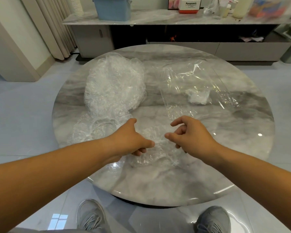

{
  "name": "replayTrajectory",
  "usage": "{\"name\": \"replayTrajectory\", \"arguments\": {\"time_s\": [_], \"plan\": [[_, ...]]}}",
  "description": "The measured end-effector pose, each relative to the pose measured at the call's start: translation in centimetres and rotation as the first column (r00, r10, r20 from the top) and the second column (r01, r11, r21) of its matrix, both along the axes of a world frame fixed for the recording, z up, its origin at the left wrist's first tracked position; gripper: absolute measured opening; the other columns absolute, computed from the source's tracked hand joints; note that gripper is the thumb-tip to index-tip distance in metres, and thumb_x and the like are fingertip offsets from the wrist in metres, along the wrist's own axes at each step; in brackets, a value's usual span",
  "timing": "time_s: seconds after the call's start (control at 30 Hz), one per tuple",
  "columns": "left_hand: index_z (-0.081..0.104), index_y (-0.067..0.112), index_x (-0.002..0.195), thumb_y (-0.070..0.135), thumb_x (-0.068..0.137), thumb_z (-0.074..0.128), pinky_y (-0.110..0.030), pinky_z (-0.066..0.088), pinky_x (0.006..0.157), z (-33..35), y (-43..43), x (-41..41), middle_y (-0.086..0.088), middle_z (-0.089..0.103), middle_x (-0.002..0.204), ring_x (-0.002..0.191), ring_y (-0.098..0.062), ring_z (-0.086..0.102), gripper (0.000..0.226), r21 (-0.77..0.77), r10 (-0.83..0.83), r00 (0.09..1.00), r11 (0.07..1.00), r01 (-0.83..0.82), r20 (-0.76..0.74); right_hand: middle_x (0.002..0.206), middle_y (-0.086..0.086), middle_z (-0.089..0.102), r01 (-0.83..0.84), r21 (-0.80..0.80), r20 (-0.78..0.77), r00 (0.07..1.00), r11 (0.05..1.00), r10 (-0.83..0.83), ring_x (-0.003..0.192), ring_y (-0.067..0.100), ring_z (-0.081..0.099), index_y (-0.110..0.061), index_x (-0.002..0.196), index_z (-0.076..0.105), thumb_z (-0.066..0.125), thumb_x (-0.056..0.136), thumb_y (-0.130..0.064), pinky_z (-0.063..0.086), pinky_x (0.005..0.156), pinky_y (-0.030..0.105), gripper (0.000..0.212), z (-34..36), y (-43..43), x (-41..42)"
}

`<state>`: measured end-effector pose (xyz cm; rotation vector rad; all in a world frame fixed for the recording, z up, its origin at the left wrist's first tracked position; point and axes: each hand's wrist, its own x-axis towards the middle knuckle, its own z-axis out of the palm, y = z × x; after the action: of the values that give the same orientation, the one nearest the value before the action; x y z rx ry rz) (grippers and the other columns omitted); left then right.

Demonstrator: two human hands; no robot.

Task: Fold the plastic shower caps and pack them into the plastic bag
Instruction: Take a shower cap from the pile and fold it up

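On the round marble bench (158,182) a crumpled clear shower cap (158,153) lies near the front edge, between the two hands. The left hand (129,140) curls its fingers onto the cap's left side, gripping it. The right hand (191,137) is at its right side with fingers loosely bent — whether it pinches plastic I cannot tell. Behind, a heap of caps (114,81) sits left of the plastic bag (191,81), which holds a folded cap (198,96).
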<state>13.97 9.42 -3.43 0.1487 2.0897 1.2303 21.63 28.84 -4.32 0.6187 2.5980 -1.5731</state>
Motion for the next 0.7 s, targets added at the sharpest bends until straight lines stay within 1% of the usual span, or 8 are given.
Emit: {"name": "replayTrajectory", "arguments": {"time_s": [0.1,0.17,0.2,0.3,0.43,0.57,0.63,0.7], "plan": [[-0.001,0.027,0.16,0.005,0.085,0.079,-0.037,0.063,0.072,-0.3,0.6,0.5,-0.022,0.073,0.104,0.078,-0.022,0.073,0.112,0.139,0.09,0.971,0.983,-0.123,0.22,0.091,0.017,0.075,0.065,-0.358,0.112,0.993,0.931,-0.026,0.067,0.024,0.072,-0.014,0.138,0.042,0.072,0.093,-0.02,0.054,0.053,0.03,0.054,-0.1,-0.7,-0.1],[0.002,0.031,0.16,0.011,0.09,0.075,-0.045,0.062,0.082,-0.7,0.4,0.4,-0.023,0.071,0.11,0.093,-0.027,0.074,0.104,0.175,0.1,0.937,0.97,-0.166,0.336,0.101,0.024,0.072,0.099,-0.5,0.193,0.981,0.861,-0.001,0.073,0.03,0.074,-0.022,0.148,0.034,0.068,0.097,-0.024,0.058,0.057,0.033,0.061,-0.1,-0.7,-0.1],[0.009,0.031,0.16,0.017,0.092,0.072,-0.048,0.061,0.084,-0.8,0.2,0.3,-0.023,0.071,0.111,0.097,-0.03,0.074,0.093,0.188,0.086,0.924,0.968,-0.166,0.373,0.103,0.025,0.072,0.105,-0.525,0.22,0.975,0.845,0.015,0.074,0.03,0.074,-0.023,0.148,0.035,0.066,0.098,-0.026,0.059,0.058,0.034,0.058,-0.1,-0.6,0.0],[0.043,0.015,0.144,0.035,0.096,0.065,-0.054,0.057,0.093,-0.9,-0.3,-0.1,-0.025,0.072,0.11,0.101,-0.034,0.073,0.056,0.227,0.043,0.899,0.961,-0.156,0.435,0.098,0.024,0.071,0.12,-0.529,0.241,0.971,0.84,0.013,0.071,0.028,0.072,-0.004,0.13,0.052,0.061,0.101,-0.029,0.06,0.057,0.033,0.039,-0.3,-0.2,0.0],[0.056,0.006,0.116,0.043,0.098,0.057,-0.057,0.054,0.096,-1.1,-0.6,-0.4,-0.028,0.071,0.113,0.106,-0.038,0.071,0.041,0.297,0.057,0.873,0.928,-0.225,0.484,0.088,0.024,0.069,0.168,-0.59,0.166,0.983,0.789,-0.085,0.067,0.03,0.07,0.002,0.102,0.06,0.06,0.101,-0.031,0.058,0.051,0.033,0.033,-0.1,0.5,0.1],[0.057,0.005,0.1,0.04,0.099,0.057,-0.05,0.059,0.09,-1.2,-1.0,-0.8,-0.029,0.07,0.112,0.104,-0.038,0.072,0.035,0.326,0.059,0.87,0.913,-0.246,0.489,0.082,0.019,0.073,-0.002,-0.395,0.083,0.996,0.918,0.038,0.066,0.027,0.067,0.0,0.083,0.067,0.057,0.1,-0.04,0.053,0.051,0.033,0.044,-0.6,1.2,1.2],[0.057,0.004,0.099,0.034,0.099,0.061,-0.041,0.063,0.076,-1.2,-1.2,-0.9,-0.026,0.073,0.104,0.093,-0.034,0.075,0.031,0.261,0.045,0.909,0.951,-0.167,0.415,0.081,0.008,0.074,-0.141,-0.175,0.061,0.986,0.974,0.153,0.067,0.02,0.063,-0.004,0.08,0.071,0.054,0.1,-0.049,0.05,0.057,0.037,0.052,-1.1,1.3,2.1],[0.058,0.005,0.098,0.029,0.095,0.068,-0.033,0.06,0.061,-1.3,-1.2,-0.7,-0.02,0.075,0.092,0.074,-0.027,0.073,0.027,0.144,0.009,0.958,0.988,-0.052,0.286,0.082,0.008,0.072,-0.305,0.103,0.073,0.952,0.947,0.298,0.069,0.021,0.062,-0.004,0.082,0.071,0.047,0.096,-0.065,0.053,0.071,0.037,0.067,-1.4,1.3,2.7]]}}
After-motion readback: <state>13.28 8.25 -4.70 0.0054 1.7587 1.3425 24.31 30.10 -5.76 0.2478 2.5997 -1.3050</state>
